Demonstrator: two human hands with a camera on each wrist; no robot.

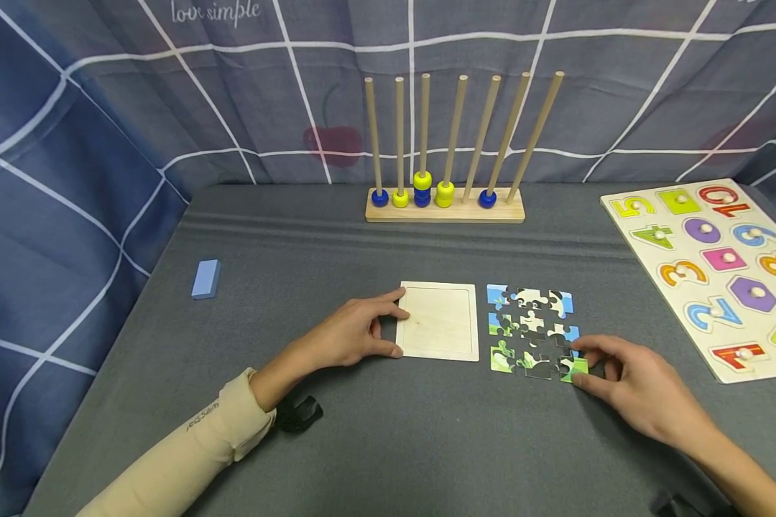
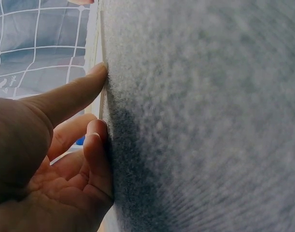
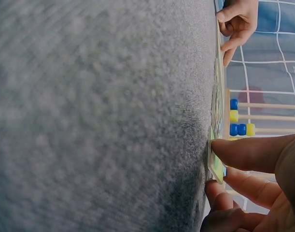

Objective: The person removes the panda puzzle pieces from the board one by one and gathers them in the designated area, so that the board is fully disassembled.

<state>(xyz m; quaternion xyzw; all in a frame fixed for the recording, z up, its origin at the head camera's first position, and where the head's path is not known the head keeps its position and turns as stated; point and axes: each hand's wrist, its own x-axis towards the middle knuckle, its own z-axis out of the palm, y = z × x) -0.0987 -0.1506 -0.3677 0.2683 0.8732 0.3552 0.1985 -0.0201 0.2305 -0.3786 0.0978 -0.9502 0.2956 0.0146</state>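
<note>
A square pale wooden puzzle board (image 1: 437,321) with a thin border line lies flat on the table. My left hand (image 1: 352,332) rests at its left edge, thumb low and fingertips higher up touching the rim. Right of the board, panda jigsaw pieces (image 1: 532,324) are laid in loose rows with small gaps. My right hand (image 1: 647,388) pinches the green bottom-right corner puzzle piece (image 1: 578,367) between thumb and fingers. In the right wrist view that puzzle piece (image 3: 215,164) tilts slightly at the fingertips.
A wooden bead rack (image 1: 446,210) with tall pegs and blue and yellow beads stands at the back. A number-and-shape peg board (image 1: 679,266) lies on the right. A blue block (image 1: 205,279) sits on the left. Gridded curtain (image 1: 265,100) hangs behind the grey table.
</note>
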